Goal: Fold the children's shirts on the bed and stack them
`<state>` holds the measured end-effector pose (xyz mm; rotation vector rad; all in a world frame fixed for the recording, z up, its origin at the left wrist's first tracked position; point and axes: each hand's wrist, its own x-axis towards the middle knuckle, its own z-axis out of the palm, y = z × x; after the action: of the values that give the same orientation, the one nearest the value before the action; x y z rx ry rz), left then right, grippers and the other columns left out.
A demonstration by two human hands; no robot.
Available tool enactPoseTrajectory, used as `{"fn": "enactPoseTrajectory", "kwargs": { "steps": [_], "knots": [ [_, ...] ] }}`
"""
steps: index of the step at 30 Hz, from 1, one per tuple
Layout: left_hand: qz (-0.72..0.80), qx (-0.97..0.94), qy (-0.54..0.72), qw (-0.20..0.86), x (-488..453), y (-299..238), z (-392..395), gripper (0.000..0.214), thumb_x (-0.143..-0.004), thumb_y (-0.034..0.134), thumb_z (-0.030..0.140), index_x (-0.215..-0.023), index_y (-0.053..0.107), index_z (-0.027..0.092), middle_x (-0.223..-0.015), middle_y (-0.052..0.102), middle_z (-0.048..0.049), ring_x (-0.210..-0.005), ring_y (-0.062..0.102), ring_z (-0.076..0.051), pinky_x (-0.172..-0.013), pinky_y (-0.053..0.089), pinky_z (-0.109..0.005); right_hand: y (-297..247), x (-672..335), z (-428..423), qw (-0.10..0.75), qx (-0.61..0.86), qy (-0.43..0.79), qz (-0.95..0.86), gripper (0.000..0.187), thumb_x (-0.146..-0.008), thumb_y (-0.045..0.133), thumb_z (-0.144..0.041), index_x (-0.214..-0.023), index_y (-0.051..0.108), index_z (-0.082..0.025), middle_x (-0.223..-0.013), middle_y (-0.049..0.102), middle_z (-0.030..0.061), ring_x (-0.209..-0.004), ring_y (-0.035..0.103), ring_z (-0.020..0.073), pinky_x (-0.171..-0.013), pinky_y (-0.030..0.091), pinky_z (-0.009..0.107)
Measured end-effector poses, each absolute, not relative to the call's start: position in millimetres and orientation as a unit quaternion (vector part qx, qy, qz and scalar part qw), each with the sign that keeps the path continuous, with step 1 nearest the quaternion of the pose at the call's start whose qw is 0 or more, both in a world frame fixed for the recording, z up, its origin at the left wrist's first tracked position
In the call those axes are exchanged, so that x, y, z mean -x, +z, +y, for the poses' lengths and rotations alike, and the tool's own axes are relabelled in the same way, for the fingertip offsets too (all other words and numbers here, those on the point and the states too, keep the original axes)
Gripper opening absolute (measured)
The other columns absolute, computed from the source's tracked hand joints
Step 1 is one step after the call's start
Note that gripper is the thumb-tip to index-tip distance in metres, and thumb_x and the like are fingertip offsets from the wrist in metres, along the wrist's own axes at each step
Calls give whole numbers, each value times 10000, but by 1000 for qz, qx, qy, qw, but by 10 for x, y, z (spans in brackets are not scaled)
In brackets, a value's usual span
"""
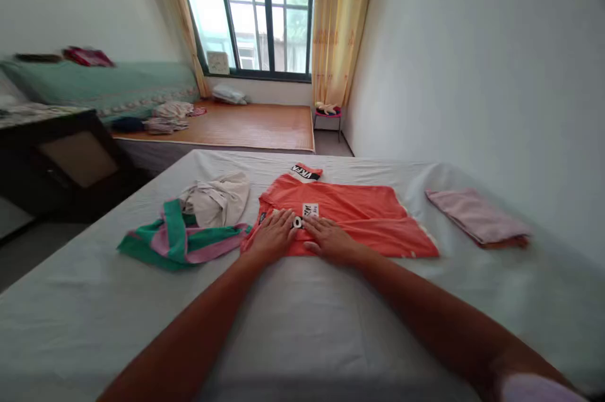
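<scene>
Two bare forearms reach in from the bottom of the frame, and both hands press palm-down on a coral-orange shirt [363, 200] at the centre of the frame. The left hand [274, 235] lies flat near the shirt's left end, fingers extended and close together, gripping nothing that I can see. The right hand [331, 239] is just beside it, also flat, its thumb a little apart from the fingers; it too seems to rest on the cloth rather than hold it. Between the fingertips a bit of black-and-white print shows (a round white letter, by the look of it). The shirt is laid out sideways, with a lettered band [306, 172] sticking up at its upper left.

All this is on a bed covered by a pale sheet [302, 326]. Left of centre, a green-and-pink striped garment [177, 235] lies crumpled, touching a rumpled beige one [227, 200]. At the right of the frame, well apart from the shirt, I see a folded pink cloth [477, 216].

At the top is a dark-framed window [269, 24] with yellow curtains [338, 24]; below it, a reddish-brown mat [255, 125] covers a second bed.
</scene>
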<state>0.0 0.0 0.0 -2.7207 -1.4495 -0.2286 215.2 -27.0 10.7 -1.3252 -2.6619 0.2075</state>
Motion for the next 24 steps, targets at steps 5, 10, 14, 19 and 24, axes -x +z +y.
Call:
{"fn": "enactPoseTrajectory", "kwargs": {
  "steps": [5, 10, 14, 19, 24],
  "knots": [
    [-465, 878, -107, 34, -29, -6, 10, 525, -982, 300, 417, -1409, 441, 146, -1493, 409, -99, -1405, 323, -237, -1172, 212, -438, 186, -2312, -108, 138, 456, 90, -875, 568, -1009, 169, -464, -1403, 474, -192, -1438, 492, 63, -1349, 407, 162, -1141, 269, 322],
    [-465, 875, -127, 28, -2, -11, 17, 502, -970, 332, 414, -1399, 457, 184, -1477, 439, -80, -1401, 332, -233, -1169, 216, -428, 74, -2879, 402, 78, 553, 67, -827, 575, -985, 227, -512, -1476, 357, -243, -1556, 295, 36, -1444, 221, 208, -1173, 171, 433],
    [-469, 874, -127, 22, 12, -2, 15, 507, -970, 325, 431, -1397, 461, 193, -1475, 443, -75, -1402, 328, -243, -1167, 214, -435, -53, -3676, 687, 29, 645, 49, -762, 598, -970, 218, -530, -1507, 272, -272, -1578, 236, 19, -1453, 190, 222, -1167, 157, 482],
    [-472, 873, -118, 11, 5, 5, 22, 524, -969, 337, 429, -1409, 449, 168, -1490, 417, -87, -1410, 310, -252, -1172, 208, -439, -123, -4383, 795, 9, 728, 26, -685, 588, -978, 197, -470, -1510, 263, -227, -1576, 246, 47, -1443, 221, 215, -1158, 188, 466],
    [-470, 873, -127, -3, 0, 16, 15, 519, -968, 347, 426, -1410, 450, 175, -1496, 406, -93, -1408, 316, -244, -1171, 216, -439, 92, -4239, 1006, 12, 770, -6, -638, 509, -958, 310, -378, -1394, 460, -162, -1451, 443, 181, -1339, 399, 323, -1039, 329, 584]
  ]
}}
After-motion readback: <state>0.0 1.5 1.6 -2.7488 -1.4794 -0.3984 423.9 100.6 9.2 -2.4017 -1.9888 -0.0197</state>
